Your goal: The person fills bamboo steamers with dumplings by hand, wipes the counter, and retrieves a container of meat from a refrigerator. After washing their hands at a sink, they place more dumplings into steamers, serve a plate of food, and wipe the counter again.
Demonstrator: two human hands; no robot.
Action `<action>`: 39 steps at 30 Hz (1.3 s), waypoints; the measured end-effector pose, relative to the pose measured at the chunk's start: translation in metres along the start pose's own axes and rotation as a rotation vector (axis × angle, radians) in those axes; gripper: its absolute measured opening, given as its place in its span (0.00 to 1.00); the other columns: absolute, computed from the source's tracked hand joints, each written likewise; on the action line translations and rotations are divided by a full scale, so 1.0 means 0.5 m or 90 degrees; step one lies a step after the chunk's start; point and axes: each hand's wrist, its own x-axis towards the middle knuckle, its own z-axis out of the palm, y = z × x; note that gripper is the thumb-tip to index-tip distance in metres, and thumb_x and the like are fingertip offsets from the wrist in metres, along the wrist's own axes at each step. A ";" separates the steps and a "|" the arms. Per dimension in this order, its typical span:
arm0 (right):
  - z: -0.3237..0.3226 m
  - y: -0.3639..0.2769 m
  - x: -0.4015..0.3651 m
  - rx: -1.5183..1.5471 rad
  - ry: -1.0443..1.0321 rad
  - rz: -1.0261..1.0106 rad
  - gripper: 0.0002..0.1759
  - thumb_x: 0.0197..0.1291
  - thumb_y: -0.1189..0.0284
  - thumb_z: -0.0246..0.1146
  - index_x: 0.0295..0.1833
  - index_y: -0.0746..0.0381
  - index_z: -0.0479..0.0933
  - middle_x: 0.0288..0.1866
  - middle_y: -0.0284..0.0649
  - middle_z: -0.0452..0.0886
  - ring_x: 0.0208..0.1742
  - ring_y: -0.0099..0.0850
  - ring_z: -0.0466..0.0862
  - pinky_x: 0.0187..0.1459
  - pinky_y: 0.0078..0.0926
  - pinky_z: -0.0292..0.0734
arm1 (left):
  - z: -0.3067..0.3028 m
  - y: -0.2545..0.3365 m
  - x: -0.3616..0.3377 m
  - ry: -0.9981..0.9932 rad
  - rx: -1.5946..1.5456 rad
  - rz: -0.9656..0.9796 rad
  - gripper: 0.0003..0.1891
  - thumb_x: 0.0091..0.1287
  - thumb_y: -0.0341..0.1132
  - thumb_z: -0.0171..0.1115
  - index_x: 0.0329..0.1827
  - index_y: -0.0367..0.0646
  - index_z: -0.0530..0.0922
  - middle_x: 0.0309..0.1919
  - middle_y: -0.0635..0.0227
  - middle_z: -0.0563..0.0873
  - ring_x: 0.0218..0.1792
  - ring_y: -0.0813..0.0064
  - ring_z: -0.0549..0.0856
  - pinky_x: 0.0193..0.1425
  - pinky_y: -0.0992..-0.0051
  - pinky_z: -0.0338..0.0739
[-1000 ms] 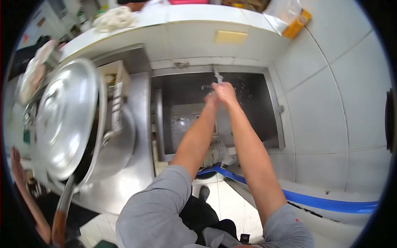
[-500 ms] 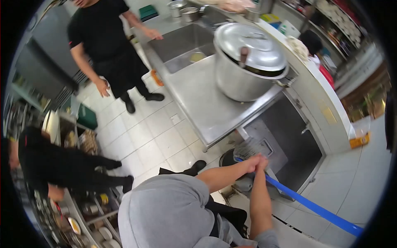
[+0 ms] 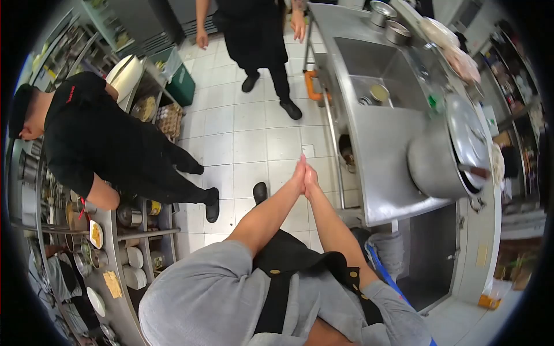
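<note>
My left hand and my right hand are pressed against each other in front of my body, above the tiled floor. The fingers of both point away from me, stretched out, and no object shows between them. To their right is the steel sink counter, apart from both hands. A large lidded pot stands on it, with a dark handle sticking out under the tilted lid.
A person in black works at the shelves on the left. Another person in a black apron stands ahead. A green bin is beside the shelves. A blue strip runs down at my lower right, by the dark basin.
The view has swung to the right-hand counter's left side, so the counter and pot sit further right. My joined hands have moved from beside the basin to above the floor.
</note>
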 end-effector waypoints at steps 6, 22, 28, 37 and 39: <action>0.235 -0.238 0.159 0.025 -0.097 0.180 0.34 0.63 0.43 0.47 0.57 0.62 0.73 0.43 0.43 0.79 0.44 0.38 0.78 0.50 0.46 0.75 | -0.033 0.306 0.047 -0.074 0.069 0.095 0.43 0.61 0.65 0.47 0.68 0.37 0.57 0.65 0.47 0.66 0.67 0.57 0.64 0.63 0.49 0.62; 0.397 -0.511 0.643 -0.677 0.018 -0.104 0.21 0.60 0.58 0.58 0.48 0.66 0.77 0.48 0.47 0.82 0.49 0.38 0.81 0.47 0.32 0.77 | 0.060 0.807 0.363 0.308 0.925 0.386 0.22 0.61 0.42 0.55 0.53 0.35 0.73 0.54 0.47 0.76 0.56 0.47 0.74 0.54 0.58 0.75; 0.342 -0.597 1.021 -0.264 0.064 -0.259 0.24 0.55 0.66 0.65 0.55 0.65 0.72 0.43 0.42 0.80 0.37 0.35 0.81 0.38 0.37 0.77 | 0.305 0.978 0.505 0.233 1.347 0.625 0.37 0.61 0.45 0.55 0.71 0.38 0.54 0.74 0.53 0.46 0.74 0.50 0.44 0.62 0.41 0.61; 0.402 -1.216 1.376 -0.143 0.022 -0.420 0.09 0.57 0.72 0.59 0.32 0.68 0.78 0.28 0.47 0.82 0.27 0.36 0.81 0.32 0.30 0.75 | 0.584 1.391 0.604 -0.117 0.596 0.677 0.22 0.63 0.33 0.61 0.59 0.34 0.72 0.60 0.46 0.72 0.63 0.56 0.71 0.59 0.63 0.73; 0.454 -1.297 1.395 -0.274 0.070 -0.609 0.06 0.56 0.74 0.59 0.34 0.65 0.79 0.30 0.45 0.82 0.28 0.35 0.81 0.33 0.30 0.76 | 0.598 1.494 0.699 -0.023 0.657 0.862 0.14 0.65 0.35 0.61 0.49 0.35 0.78 0.41 0.53 0.84 0.48 0.65 0.83 0.46 0.70 0.80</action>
